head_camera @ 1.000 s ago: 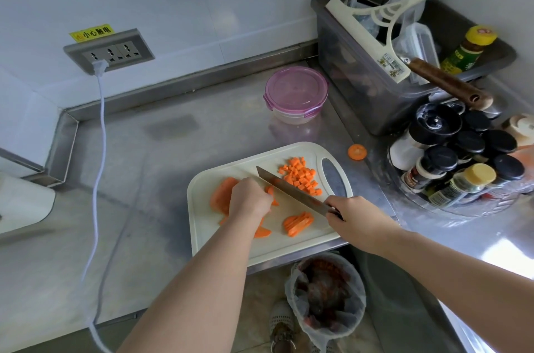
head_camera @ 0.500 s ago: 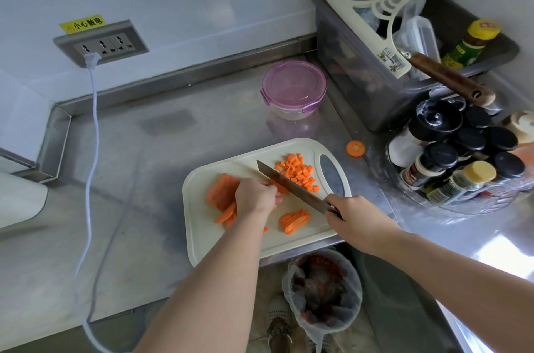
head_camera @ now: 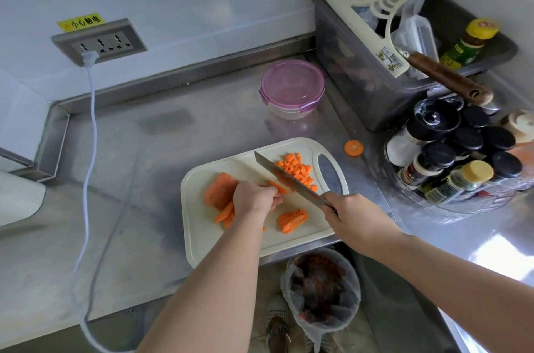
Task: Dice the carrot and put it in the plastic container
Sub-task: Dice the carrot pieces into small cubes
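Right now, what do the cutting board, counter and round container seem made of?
Cutting board: probably plastic, matte cream, moulded handle hole. Counter: likely stainless steel, dull grey sheen, soft reflections. Round container: clear body, plastic or glass; translucent pink plastic-looking lid.

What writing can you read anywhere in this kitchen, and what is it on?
"小心触电": yellow sticker above the socket.
Squeegee label: too small to read.
Green bottle label: blurred.
Spice jar labels: blurred.
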`<act>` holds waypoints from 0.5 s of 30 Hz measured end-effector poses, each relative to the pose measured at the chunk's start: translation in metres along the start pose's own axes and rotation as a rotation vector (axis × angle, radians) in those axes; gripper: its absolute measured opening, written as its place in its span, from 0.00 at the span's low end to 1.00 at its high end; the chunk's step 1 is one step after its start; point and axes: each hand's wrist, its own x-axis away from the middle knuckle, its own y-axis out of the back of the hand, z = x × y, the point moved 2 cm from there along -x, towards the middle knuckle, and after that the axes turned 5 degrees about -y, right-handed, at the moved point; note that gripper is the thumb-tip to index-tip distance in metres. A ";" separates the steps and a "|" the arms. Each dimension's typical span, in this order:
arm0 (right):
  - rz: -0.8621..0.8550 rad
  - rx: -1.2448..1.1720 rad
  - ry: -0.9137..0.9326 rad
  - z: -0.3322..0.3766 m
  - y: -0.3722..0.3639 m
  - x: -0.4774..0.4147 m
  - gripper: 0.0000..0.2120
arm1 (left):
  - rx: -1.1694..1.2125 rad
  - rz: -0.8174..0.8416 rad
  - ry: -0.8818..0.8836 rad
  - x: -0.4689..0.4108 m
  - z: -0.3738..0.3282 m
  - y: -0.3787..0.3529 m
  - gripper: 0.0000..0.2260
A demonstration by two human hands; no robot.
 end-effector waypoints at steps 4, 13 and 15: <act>0.006 0.096 0.045 0.004 -0.001 0.000 0.09 | 0.022 -0.008 0.020 -0.001 0.000 0.001 0.07; -0.007 0.155 0.062 0.001 -0.005 -0.003 0.10 | 0.016 -0.008 0.006 -0.003 0.003 0.001 0.12; -0.009 0.179 0.069 0.002 -0.005 -0.002 0.10 | 0.027 -0.013 0.001 -0.004 0.004 0.001 0.12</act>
